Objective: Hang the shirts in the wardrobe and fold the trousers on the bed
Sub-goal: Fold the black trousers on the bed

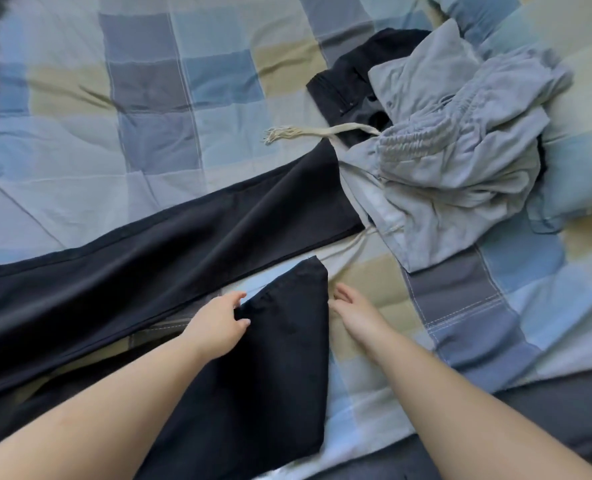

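Note:
Black trousers [170, 258] lie spread on the checked bed cover [149, 98], one leg stretching from the left up to the middle. The other leg [280, 358] points away from me between my arms. My left hand [218, 323] pinches the left edge of this near leg close to its hem. Just to the right of the hem, my right hand [353, 306] hovers with relaxed fingers and holds nothing. A heap of light grey drawstring trousers [461, 150] lies at the upper right, over another dark garment [343, 91].
A cream drawstring [305, 133] trails left from the grey heap. A pillow [582, 150] in matching checks sits at the right edge. A dark grey sheet [547, 410] shows at the lower right along the bed's near side.

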Motion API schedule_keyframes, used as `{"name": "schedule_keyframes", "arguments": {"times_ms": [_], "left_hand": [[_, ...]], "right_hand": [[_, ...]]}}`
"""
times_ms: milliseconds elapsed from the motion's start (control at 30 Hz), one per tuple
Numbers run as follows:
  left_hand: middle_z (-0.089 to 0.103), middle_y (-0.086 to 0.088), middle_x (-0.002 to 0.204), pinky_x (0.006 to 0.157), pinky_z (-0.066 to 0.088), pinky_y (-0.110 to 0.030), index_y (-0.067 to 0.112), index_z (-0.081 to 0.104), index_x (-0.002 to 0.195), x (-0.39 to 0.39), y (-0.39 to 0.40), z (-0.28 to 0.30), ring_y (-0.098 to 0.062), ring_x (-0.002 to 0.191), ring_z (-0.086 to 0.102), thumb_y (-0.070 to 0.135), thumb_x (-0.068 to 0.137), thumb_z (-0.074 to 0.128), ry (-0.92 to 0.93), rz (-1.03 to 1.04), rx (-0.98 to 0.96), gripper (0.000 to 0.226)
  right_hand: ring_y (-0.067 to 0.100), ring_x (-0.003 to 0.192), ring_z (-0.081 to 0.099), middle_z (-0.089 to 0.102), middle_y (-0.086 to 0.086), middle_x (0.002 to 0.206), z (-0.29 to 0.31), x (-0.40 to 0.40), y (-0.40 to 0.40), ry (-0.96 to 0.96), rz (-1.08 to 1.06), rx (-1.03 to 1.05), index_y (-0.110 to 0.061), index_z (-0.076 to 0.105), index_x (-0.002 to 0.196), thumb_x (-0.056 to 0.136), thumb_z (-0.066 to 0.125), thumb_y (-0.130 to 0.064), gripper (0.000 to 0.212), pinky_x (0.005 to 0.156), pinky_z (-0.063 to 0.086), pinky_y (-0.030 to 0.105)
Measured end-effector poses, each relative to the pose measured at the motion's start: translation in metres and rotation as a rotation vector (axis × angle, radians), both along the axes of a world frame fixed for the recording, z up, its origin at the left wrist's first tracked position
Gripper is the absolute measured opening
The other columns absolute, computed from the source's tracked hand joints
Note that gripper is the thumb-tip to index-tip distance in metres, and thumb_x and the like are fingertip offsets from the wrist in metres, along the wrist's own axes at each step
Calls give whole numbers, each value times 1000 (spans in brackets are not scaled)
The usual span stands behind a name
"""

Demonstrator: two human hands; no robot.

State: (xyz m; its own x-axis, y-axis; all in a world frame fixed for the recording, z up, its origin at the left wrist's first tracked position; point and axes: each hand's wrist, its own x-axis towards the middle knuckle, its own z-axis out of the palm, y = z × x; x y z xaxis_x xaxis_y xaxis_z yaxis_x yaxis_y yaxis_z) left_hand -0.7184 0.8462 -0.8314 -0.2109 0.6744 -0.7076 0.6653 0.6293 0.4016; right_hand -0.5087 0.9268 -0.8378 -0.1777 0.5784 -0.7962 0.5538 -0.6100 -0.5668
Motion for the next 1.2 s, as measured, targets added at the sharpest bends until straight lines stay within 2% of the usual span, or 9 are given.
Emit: {"name": "schedule_keyframes", "arguments": {"times_ms": [100,200,300,467,600,800,967,1100,1200], "left_hand": [[56,3,133,106,38,-35,26,46,138,0,-2,-8,-18,128,47,27,92,57,46,-54,29,47],[64,7,94,84,46,-31,23,64,105,3,2,-7,-18,98,60,34,90,59,2,-125,92,19],[69,8,93,86,48,-33,22,68,97,14,12,3,-13,92,63,33,90,61,-148,-75,179,15],[71,-3,90,84,50,-34,15,68,91,33,41,26,-19,89,64,27,92,61,-235,-42,323,14],[68,8,86,76,46,-24,23,66,89,43,67,35,-11,84,62,27,92,59,-192,-20,377,9],[66,3,107,85,44,-24,19,62,114,51,85,20,-13,94,60,27,91,62,-108,-37,277,24],[61,-4,121,85,45,-28,14,54,128,1,32,-3,-22,102,62,21,91,62,41,-37,7,39],[66,-3,119,89,42,-27,16,60,119,-29,-32,-13,-22,107,61,20,87,65,176,-163,-128,32],[65,-2,118,90,45,-32,20,62,113,-35,-61,-21,-25,110,58,30,86,67,250,-220,-184,30]], "right_hand": [[16,116,57,60,1,128,-2,-7,-5,122,33,5,-26,37,141,92,54,-14,54,104,41,31],[13,98,63,67,-7,101,9,-10,-14,101,224,47,-27,59,108,89,60,-20,20,89,49,27],[8,90,64,65,-16,88,22,-5,-22,159,189,88,-31,61,87,86,65,-19,12,79,51,21],[1,96,63,67,-12,103,48,20,-22,392,191,-10,-30,57,107,85,64,-5,34,80,51,16],[-1,98,61,65,-14,108,59,59,-17,198,446,-98,-31,56,111,86,66,-16,31,80,50,16],[8,81,63,67,-6,90,28,121,1,-202,-24,202,-18,66,100,85,69,-30,20,70,45,22],[13,71,56,61,3,86,-10,142,-25,-162,-254,-153,-15,56,109,91,61,-23,20,66,48,26],[15,77,58,61,-1,81,-20,141,-38,-235,-25,-85,-17,56,93,87,66,-31,18,79,53,34],[23,98,61,66,0,102,-21,132,-46,-389,266,92,-19,56,96,90,61,-32,16,85,48,33]]}}
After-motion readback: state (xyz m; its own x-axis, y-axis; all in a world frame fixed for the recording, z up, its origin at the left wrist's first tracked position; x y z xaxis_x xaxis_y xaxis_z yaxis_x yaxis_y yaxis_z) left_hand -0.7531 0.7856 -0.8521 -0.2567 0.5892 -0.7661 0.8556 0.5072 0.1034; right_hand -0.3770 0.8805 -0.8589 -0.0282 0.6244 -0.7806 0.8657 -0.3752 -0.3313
